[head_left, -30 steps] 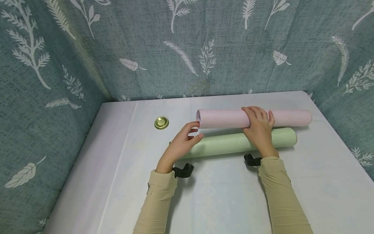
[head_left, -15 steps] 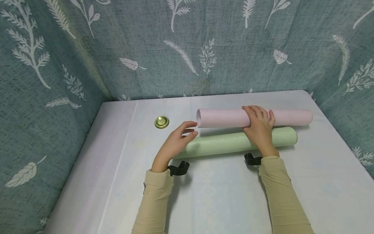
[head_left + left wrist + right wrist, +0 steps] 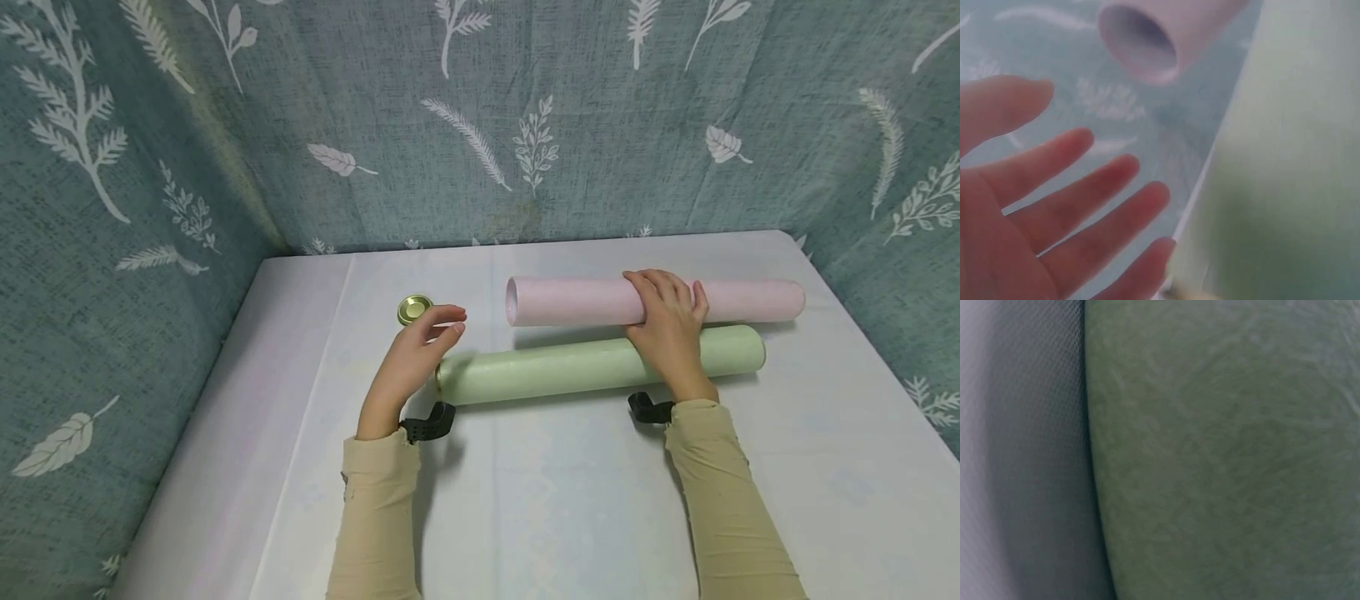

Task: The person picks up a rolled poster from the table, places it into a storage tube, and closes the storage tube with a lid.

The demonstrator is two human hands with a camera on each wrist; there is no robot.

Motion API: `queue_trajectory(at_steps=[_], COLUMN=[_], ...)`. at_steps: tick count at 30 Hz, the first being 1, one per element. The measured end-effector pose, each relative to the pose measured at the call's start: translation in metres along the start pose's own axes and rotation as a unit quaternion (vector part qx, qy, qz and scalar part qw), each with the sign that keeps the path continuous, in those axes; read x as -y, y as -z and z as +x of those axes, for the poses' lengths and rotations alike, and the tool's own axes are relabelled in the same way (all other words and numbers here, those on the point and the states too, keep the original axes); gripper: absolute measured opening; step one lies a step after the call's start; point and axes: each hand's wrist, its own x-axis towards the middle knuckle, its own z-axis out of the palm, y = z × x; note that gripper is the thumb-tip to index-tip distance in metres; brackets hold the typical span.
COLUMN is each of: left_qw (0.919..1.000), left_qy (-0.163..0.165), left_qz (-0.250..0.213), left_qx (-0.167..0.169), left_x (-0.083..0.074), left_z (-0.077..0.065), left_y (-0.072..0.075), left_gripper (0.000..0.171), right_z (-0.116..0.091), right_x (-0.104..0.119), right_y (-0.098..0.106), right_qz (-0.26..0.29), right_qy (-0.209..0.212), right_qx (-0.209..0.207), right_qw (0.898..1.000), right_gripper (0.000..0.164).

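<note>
A pink tube [image 3: 570, 302] lies across the back right of the table, its open hollow end toward the left. My right hand [image 3: 666, 333] grips it past the middle, fingers over the top and thumb on the near side. In front of it lies a pale green tube [image 3: 540, 375], partly under the right wrist, with a thin gold rim [image 3: 438, 382] at its left end. My left hand [image 3: 405, 358] holds nothing; its fingers [image 3: 1079, 187] are spread in the left wrist view. A round gold lid [image 3: 412, 308] lies just behind it, partly covered by the fingers.
Both tubes rest on a table with a pale cloth [image 3: 570, 500]. A blue-green curtain with white leaves [image 3: 390, 183] stands around the back and sides. Black wrist mounts [image 3: 429, 423] sit on both wrists. The right wrist view is filled by the green tube.
My left hand has drawn back to the left, away from the pink tube's open end, and now overlaps the gold lid. The right hand keeps its grip, and both tubes stay put.
</note>
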Motion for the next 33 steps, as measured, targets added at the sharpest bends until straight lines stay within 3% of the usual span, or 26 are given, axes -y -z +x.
queue_trajectory(at_steps=[7,13,21,33], left_qw=[0.9979,0.9937,0.9942,0.9845], left_qy=[0.006,0.033,0.029,0.036], left_qz=[0.024,0.031,0.068,0.156], left_qx=[-0.061,-0.103,-0.079,-0.07], left_x=[0.019,0.039,0.064,0.067], left_z=[-0.002,0.002,0.009,0.011], left_y=[0.014,0.016,0.01,0.006], left_gripper=[0.04,0.032,0.035,0.038], right_z=[0.0,0.0,0.0,0.0], right_x=[0.0,-0.001,-0.001,-0.002], right_y=[0.0,-0.001,-0.002,-0.002], right_qz=[0.0,-0.001,0.0,-0.002], right_qy=[-0.003,-0.004,-0.001,0.004], right_qx=[0.004,0.005,0.001,-0.002], right_qw=[1.0,1.0,1.0,1.0], right_gripper=[0.068,0.068,0.067,0.068])
